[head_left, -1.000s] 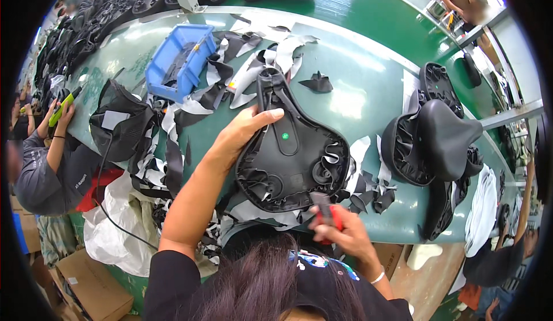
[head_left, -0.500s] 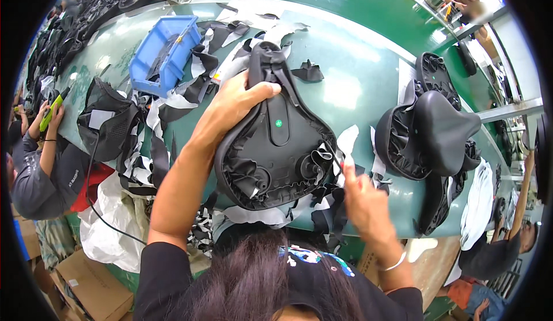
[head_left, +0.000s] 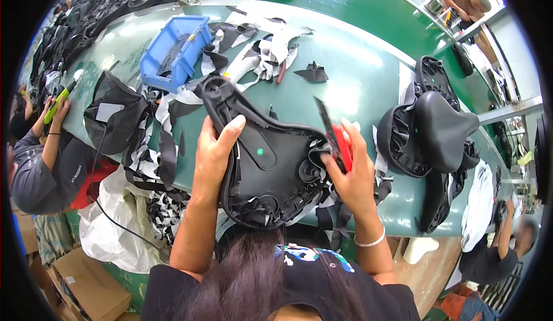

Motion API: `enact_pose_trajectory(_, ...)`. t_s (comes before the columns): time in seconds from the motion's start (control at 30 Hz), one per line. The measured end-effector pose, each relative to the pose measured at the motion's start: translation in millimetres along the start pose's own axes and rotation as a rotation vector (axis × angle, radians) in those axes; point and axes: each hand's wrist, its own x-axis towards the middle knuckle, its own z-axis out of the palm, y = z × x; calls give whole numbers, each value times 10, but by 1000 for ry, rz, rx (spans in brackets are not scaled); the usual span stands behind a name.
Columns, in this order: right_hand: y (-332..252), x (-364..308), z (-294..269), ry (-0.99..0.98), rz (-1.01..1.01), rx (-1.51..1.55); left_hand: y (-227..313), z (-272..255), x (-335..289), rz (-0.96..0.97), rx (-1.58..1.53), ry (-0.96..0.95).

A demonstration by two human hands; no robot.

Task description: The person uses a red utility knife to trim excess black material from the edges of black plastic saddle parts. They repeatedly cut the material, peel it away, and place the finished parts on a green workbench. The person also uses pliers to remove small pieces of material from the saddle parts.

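Note:
A black bike saddle (head_left: 276,171) lies underside up before me, its narrow nose tilted to the far left and its wide end near me. Gathered black cover material lines its rim, and a green dot marks the middle. My left hand (head_left: 216,148) grips the saddle near the nose, thumb on top. In my right hand (head_left: 352,168) is a red utility knife (head_left: 342,148), its dark blade pointing up and away from the saddle. The right thumb and fingers are at the saddle's right rim, by a loose fold of cover (head_left: 318,154).
A blue bin (head_left: 175,56) stands at the far left among black and white offcuts (head_left: 276,47). More saddles (head_left: 440,131) are stacked at the right. A black cover piece (head_left: 115,113) lies at the left, near a co-worker holding a yellow-green tool (head_left: 56,105).
The saddle has turned, its nose swinging left and toward me, with my left hand moving along. My right hand has come up, and the knife blade now points away from the saddle.

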Motion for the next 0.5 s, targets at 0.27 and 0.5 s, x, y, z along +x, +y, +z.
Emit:
enact_pose_trajectory(0.27,112,139,-251,93,541,436,127,86,-116,659,979,-24)
enact_pose_trajectory(0.5,-39,-387,-388,-214,388,281,43,403,278,546,811,-619)
